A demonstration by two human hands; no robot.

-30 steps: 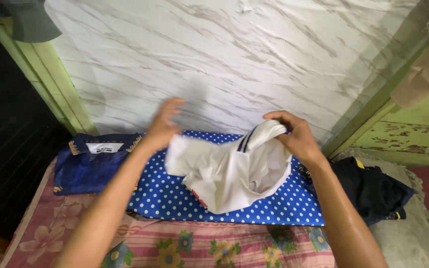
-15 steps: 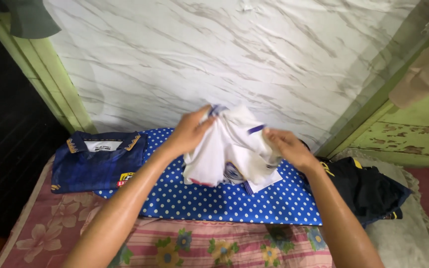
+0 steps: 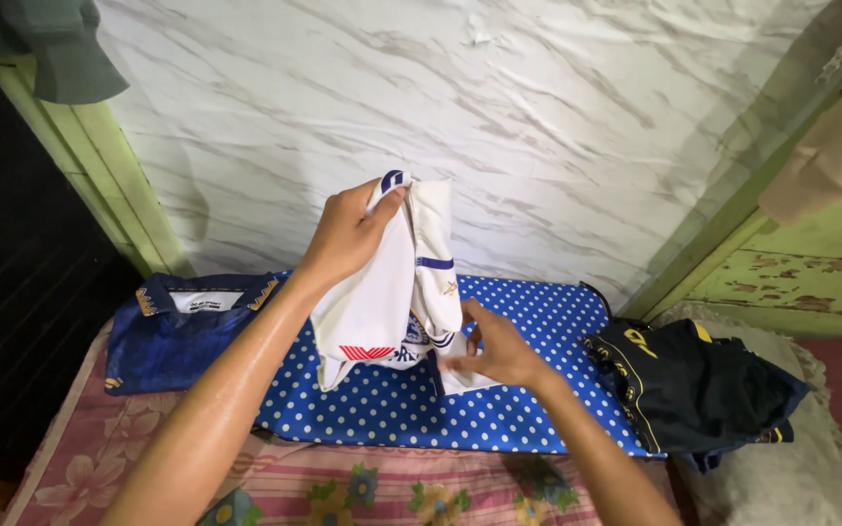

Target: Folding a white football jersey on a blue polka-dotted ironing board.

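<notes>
Since the earlier frame the left hand [image 3: 348, 234] has lifted the white shirt [image 3: 392, 282], fingers pinched shut on it, while the right hand [image 3: 494, 349] grips its hem.

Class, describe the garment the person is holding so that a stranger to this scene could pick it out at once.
Find the blue polka-dot cloth below the marbled wall. Above it, the left hand lifts a white shirt while the right hand grips its hem. Both neighbouring garments are dark.
</notes>
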